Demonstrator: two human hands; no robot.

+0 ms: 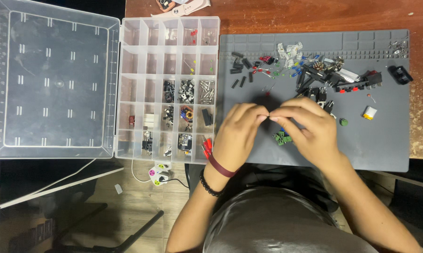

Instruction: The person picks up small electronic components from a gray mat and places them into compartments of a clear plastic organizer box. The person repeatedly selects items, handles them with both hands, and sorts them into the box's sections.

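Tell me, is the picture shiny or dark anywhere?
Head view: the open clear lid of the parts box catches pale glare; the floor below the table lies in deep shadow; the hands cast a soft dark patch on the grey mat; the tiny parts look slightly soft.

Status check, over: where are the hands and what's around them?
Left hand and right hand pinched together over grey mat. Held part too small to identify. Green terminal blocks beneath; organizer box open left.

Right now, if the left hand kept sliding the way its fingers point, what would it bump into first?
The left hand points right, so it would first meet the right hand: their fingertips already seem to touch above the grey rubber work mat. Whether something tiny sits pinched between them cannot be told.
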